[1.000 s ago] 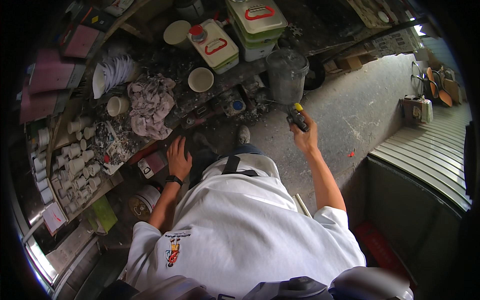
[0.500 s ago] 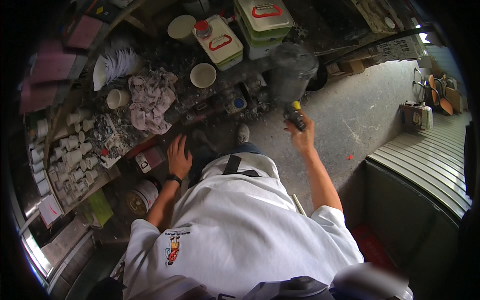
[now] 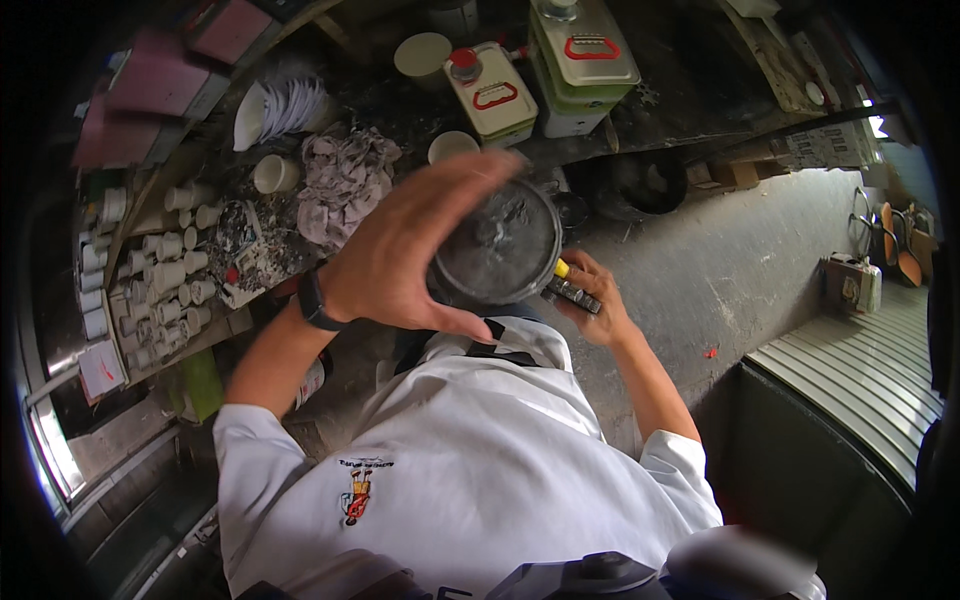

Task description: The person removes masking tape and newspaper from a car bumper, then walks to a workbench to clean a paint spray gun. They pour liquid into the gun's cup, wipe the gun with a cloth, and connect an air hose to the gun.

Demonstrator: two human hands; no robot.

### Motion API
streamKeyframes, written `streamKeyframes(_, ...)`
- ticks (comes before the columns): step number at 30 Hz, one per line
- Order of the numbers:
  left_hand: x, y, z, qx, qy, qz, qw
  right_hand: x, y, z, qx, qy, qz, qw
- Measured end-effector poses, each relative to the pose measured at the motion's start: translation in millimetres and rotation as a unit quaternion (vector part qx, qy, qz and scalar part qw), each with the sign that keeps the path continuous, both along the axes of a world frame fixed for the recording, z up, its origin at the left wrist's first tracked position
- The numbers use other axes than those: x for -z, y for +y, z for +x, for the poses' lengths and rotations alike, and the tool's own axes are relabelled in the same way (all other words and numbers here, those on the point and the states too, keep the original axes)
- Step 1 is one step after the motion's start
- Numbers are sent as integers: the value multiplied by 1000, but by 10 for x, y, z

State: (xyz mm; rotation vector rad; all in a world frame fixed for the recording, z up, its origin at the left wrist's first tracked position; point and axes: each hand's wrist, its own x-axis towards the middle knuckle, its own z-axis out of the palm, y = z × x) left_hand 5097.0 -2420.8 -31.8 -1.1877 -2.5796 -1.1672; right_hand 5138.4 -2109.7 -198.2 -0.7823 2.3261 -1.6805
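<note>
Over my waist is a round, grey see-through canister (image 3: 500,245), its smeared circular top facing up. It has a black handle with a yellow part by the canister. My right hand (image 3: 592,305) is closed around this handle at the canister's right side. My left hand (image 3: 405,250), wearing a dark wristband, arches over the canister's left edge. Its thumb and fingers are wide apart and slightly blurred; whether they touch the canister I cannot tell.
On the cluttered bench are a crumpled cloth (image 3: 345,190), white cups (image 3: 165,280), a bowl (image 3: 455,148) and two jerrycans with red handles (image 3: 492,105) (image 3: 588,70). A dark bucket (image 3: 645,185) stands beyond my right hand. Ribbed panelling (image 3: 850,370) lies at the right.
My right hand has brought the canister closer to my body and tipped its round top upward. My left hand has risen from beside the bench to the canister.
</note>
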Motion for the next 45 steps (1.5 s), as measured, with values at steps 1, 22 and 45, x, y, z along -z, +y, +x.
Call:
streamKeyframes(1, -65, 71, -15, 24, -21, -54, 998, -1, 5, 12, -33, -6, 17, 999)
streamKeyframes(22, 805, -322, 238, -248, -411, 673, 562, 465, -330, 424, 192, 8, 141, 971)
streamKeyframes(45, 3225, -3856, 1045, -624, -358, 560, 411, 627, 247, -88, 205, -258, 652, 683)
